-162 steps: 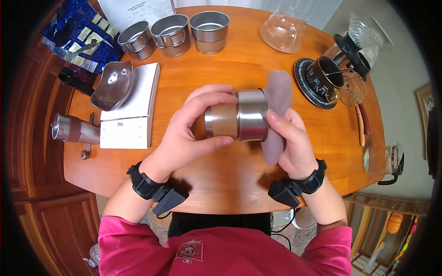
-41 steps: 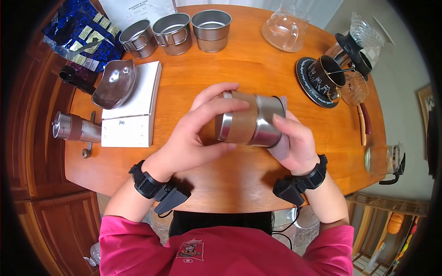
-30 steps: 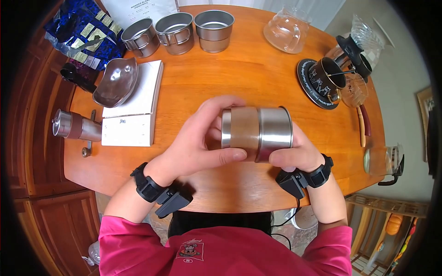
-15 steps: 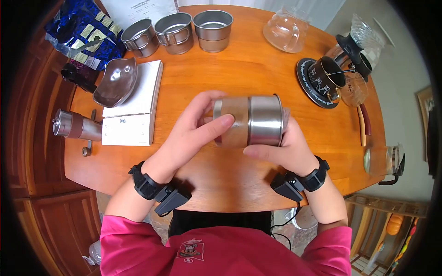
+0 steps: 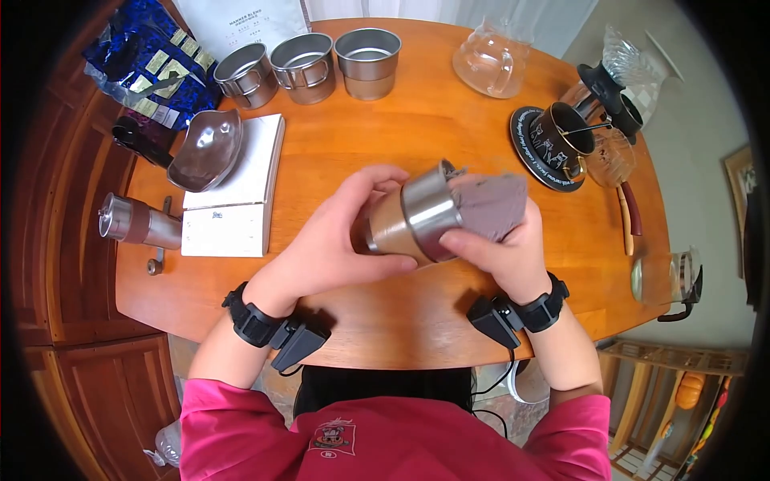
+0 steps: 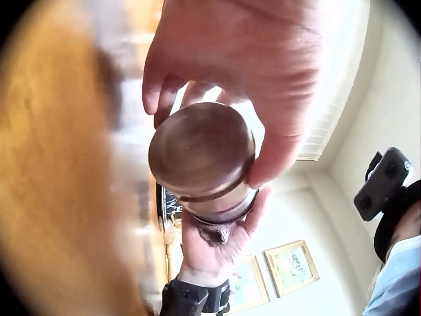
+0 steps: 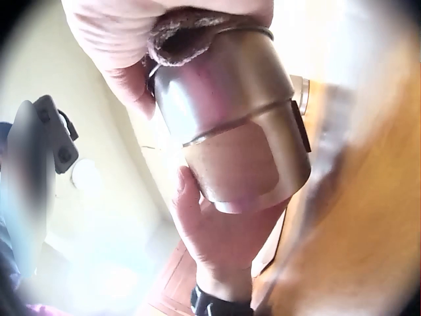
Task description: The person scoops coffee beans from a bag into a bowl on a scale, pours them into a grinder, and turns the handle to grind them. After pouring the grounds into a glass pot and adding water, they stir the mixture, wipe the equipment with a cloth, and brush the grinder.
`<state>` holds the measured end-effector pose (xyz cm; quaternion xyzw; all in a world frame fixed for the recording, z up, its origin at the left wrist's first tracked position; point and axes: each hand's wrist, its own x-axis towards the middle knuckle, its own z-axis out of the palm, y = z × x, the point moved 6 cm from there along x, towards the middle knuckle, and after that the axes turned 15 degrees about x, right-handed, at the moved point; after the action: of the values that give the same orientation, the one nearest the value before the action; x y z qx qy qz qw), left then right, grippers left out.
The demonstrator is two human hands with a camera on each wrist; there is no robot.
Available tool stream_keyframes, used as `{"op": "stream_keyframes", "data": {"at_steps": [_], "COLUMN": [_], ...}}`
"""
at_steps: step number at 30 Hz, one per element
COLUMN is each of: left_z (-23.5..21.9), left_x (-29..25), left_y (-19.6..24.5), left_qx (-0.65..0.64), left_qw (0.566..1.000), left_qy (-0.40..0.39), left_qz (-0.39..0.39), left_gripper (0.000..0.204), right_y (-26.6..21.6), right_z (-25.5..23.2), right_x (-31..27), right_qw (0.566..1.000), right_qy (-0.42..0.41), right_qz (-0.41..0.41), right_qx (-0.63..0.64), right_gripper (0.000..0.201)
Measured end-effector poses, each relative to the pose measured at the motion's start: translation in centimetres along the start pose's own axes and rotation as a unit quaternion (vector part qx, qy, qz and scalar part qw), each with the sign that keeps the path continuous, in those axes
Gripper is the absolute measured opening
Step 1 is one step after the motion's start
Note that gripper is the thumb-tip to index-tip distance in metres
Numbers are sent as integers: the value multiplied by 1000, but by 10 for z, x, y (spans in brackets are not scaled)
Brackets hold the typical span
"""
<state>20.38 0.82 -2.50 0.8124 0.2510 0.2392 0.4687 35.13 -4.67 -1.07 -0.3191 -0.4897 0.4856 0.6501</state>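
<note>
A stainless steel cup point(image 5: 431, 207) with a brown band is held above the table, tilted, its mouth towards the right. My left hand point(image 5: 325, 236) grips it round the banded lower end. A greyish-mauve cloth point(image 5: 493, 207) is bunched at the mouth in my right hand point(image 5: 513, 255), whose thumb presses near the rim. In the left wrist view the round cup base point(image 6: 200, 148) faces the camera, fingers and thumb on either side. From the right wrist, the folded cloth point(image 7: 181, 43) shows at the rim; the cup's inside is hidden.
Three metal cups point(image 5: 367, 68) stand at the back, near coffee bags point(image 5: 148, 68). On the left are a white scale point(image 5: 227, 228), a brown dish point(image 5: 206, 152) and a hand grinder point(image 5: 140, 223). Rightward stand a glass server point(image 5: 491, 64) and a black mug point(image 5: 561, 132) on a saucer.
The cup was level half a second ago; its mouth has since tilted up and away. The cloth, mostly hidden behind it then, now shows broadly at the mouth. Both hands keep their holds.
</note>
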Motion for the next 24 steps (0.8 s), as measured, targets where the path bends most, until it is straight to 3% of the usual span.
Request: {"op": "stream_keyframes", "data": {"at_steps": [1,2,4,6,8,9,11,12,14,16,18,20,24], "left_z": [1,1,2,1,0,-2,-4,-6,-6,-6,-6,-7,-6], "left_x": [1,0,0,2,2,3,3,3,4,5,7,6,12], "left_y": [-2,-1,7,8,9,9,8,3,-5,-22,-25,-32,-31], "left_qx": [1,2,147,168,189,195,201,194,187,17,37,24,55], "left_qw": [1000,1000,989,985,981,980,979,980,981,995,994,989,987], "left_qy": [12,12,-10,-10,-8,1,11,32,52,84,94,118,131], "left_qz": [4,4,31,37,41,40,41,22,5,-59,-50,-88,-76], "left_gripper": [75,75,76,77,78,78,78,78,78,76,76,77,77], "right_y": [-6,-8,-4,-4,1,2,-3,-3,-8,0,11,13,3], "right_z": [5,5,13,11,0,0,-12,-14,-33,-47,-59,-66,-71], "right_x": [0,0,-4,-4,-4,-3,2,5,9,10,10,10,8], "right_qw": [995,995,986,988,993,993,975,975,973,970,940,931,905], "right_qy": [-59,-59,-117,-106,-24,-24,84,83,158,176,229,249,313], "right_qz": [8,7,46,56,118,117,7,7,-39,-33,-11,-14,-48], "right_qx": [-85,-86,-113,-97,19,18,204,204,164,163,252,265,285], "right_gripper": [35,35,35,30,27,27,28,28,36,38,37,37,39]}}
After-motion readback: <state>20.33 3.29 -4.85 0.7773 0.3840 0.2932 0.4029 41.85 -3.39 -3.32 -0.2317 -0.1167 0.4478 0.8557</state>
